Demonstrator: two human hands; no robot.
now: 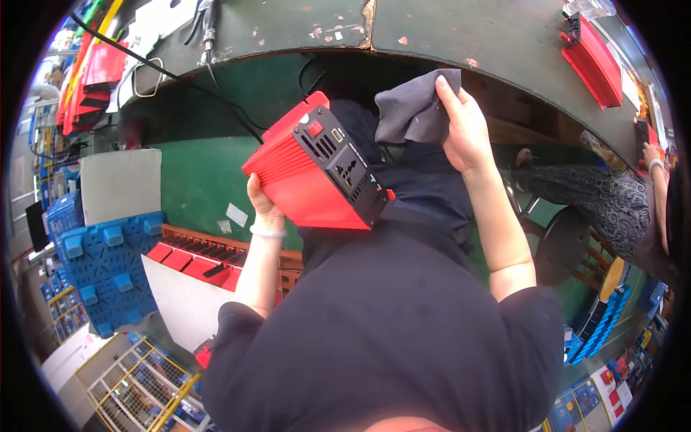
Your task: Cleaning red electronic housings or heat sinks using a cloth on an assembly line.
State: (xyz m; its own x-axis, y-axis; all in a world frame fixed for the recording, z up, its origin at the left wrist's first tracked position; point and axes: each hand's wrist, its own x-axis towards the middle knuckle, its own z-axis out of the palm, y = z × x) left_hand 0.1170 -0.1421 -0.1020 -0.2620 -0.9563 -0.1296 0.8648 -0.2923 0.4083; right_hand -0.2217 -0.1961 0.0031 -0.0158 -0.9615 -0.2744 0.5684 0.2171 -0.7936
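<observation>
A red power inverter (309,183) with ribbed sides is tilted above my lap. Its black end panel, with a socket, vents and a red switch, faces up and to the right. My left hand (265,200) grips the lower left edge of the housing; most of its fingers are hidden beneath. To the right of the inverter and apart from it, my right hand (463,128) pinches a dark grey cloth (414,111) between thumb and fingers. The cloth hangs loosely to the left of that hand.
A dark green workbench (446,32) spans the far side, with another red housing (594,61) at its right. Red parts fill a box (187,295) at left, beside a blue plastic pallet (115,266). A round stool (572,245) and a co-worker's hand (651,153) are at right.
</observation>
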